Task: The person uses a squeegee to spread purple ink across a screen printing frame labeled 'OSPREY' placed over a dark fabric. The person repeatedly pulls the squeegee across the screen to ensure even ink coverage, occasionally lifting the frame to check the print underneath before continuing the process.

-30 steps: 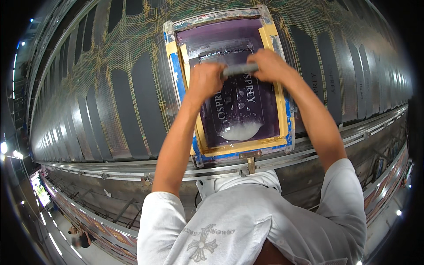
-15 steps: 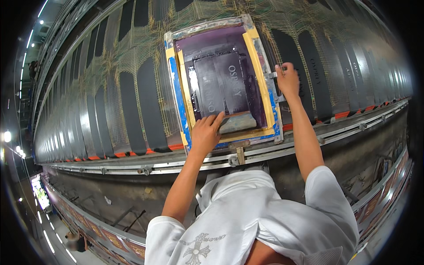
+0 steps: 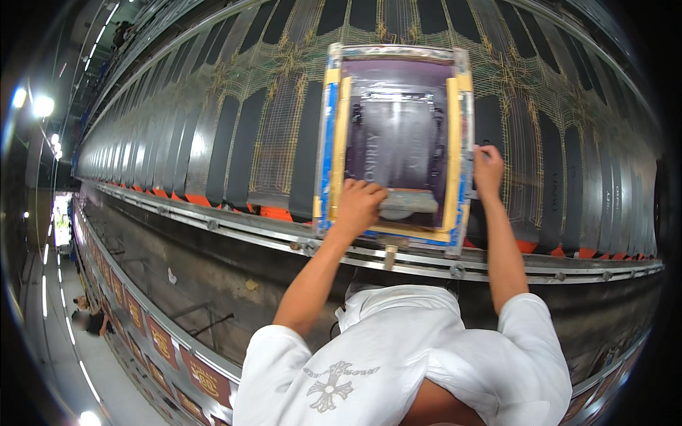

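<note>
A screen-printing frame [image 3: 469, 92] with a purple mesh, bordered by yellow and blue tape, rests over dark fabric strips on a long bench. Dark wet ink lies on its mesh. Near the frame's front edge sits a wide squeegee [image 3: 408, 201]. My left hand [image 3: 361, 204] is closed over the squeegee's left end, fingers bent on top. At the right rail of the frame, my right hand [image 3: 488, 170] is closed on a side handle, which its fingers mostly hide.
Rows of dark strips [image 3: 545, 174] run along the bench, joined by yellow threads; some on the right bear pale lettering. A metal rail [image 3: 213, 225] with clamps follows the near edge. Behind me stands another bench with brown printed panels [image 3: 207, 375]. A person [image 3: 91, 321] is far left.
The view has turned, and the frame now appears straighter and farther right. My right hand, earlier raised with fingers loose beside the handle, is now lower against the frame. My left hand stays at the squeegee.
</note>
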A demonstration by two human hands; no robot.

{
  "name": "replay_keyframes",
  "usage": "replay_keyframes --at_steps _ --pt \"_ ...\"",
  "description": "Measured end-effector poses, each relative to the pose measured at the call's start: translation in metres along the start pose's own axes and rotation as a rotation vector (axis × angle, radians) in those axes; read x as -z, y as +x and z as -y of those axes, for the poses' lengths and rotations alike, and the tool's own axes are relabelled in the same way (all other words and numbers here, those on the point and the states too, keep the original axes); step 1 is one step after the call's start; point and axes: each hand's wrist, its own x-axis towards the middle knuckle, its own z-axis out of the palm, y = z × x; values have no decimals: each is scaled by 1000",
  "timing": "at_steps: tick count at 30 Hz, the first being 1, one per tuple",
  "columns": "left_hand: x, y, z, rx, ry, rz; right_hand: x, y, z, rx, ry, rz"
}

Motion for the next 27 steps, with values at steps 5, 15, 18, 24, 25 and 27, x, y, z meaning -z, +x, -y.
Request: replay_keyframes --at_steps 5,15,18,24,25,27 --pt "68 -70 91 -1 91 15 -117 -51 69 20 95 -31" --pt "55 -120 133 -77 25 99 -134 -59 83 -91 -110 -12" --pt "46 -83 157 -112 13 66 -139 -56 74 -106 -157 37" --pt "40 64 228 -150 71 44 -128 -45 99 -109 -404 266" --pt "43 87 236 -147 76 30 -123 -37 110 -80 -481 342" --pt "52 112 242 -152 -9 80 -127 -17 144 36 -161 394"
